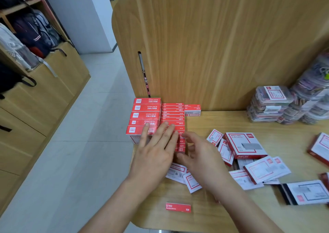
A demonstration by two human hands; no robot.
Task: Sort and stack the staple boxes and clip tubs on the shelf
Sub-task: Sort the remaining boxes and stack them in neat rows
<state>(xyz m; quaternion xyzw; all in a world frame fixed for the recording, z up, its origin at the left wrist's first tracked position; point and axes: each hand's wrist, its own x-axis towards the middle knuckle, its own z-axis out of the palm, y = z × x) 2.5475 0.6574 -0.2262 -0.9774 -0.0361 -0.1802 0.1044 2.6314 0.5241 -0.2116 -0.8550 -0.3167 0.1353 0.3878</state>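
- A person's left hand (pixel 156 147) lies flat, fingers straight and spread, pressing on the near end of two rows of staple boxes at the left edge of a pale wood-grain shelf (pixel 231 120); it grasps nothing.
- The right hand (pixel 201 156) is cupped against the near right side of the narrow row, thumb low and fingers loosely bent; whether it actually grips a box cannot be told.
- The wide red boxes (pixel 144 118) are glossy cardboard bricks standing on edge in a line, each with a white square "deli" logo and the word "STAPLES".
- The narrow red boxes (pixel 173 116) sit touching them on the right, slim edges up, several marked "24/6".
- A single barcoded box (pixel 193 109) stands just beyond them against the upright wooden panel (pixel 213 45).
- Loose red-and-white boxes (pixel 245 145) lie scattered, flat and tilted, to the right of the hands; one bears the deli logo.
- A small red box (pixel 178 207) near the front edge reads "10#".
- Clear plastic clip tubs (pixel 270 104), rectangular and lidded, are stacked at the far right, with rounder tubs beside them.
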